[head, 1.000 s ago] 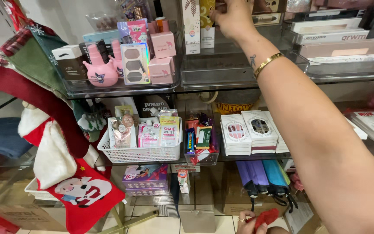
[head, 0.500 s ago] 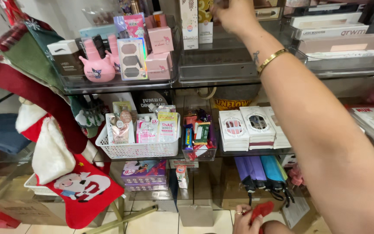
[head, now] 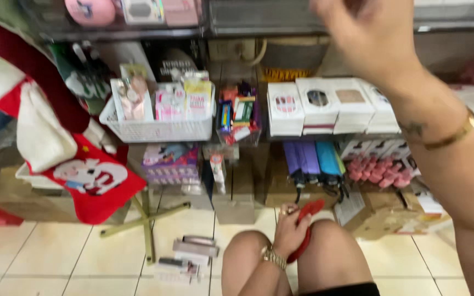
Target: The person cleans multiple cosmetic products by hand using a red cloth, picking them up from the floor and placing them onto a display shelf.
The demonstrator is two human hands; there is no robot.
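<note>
2 hands are seen, and only 1 is gripping anything. Down low, a flat red tool [head: 304, 226] is pinched in the left hand [head: 289, 233], resting between the knees. Higher up, the right hand [head: 371, 38] is raised in front of the shelf edge, blurred, fingers loosely curled with nothing visibly held. Behind it, white boxes [head: 330, 104] are stacked in a row, with a white basket [head: 157, 129] of packets further left. Probably best if the reach is slowed down so those boxes aren't knocked.
</note>
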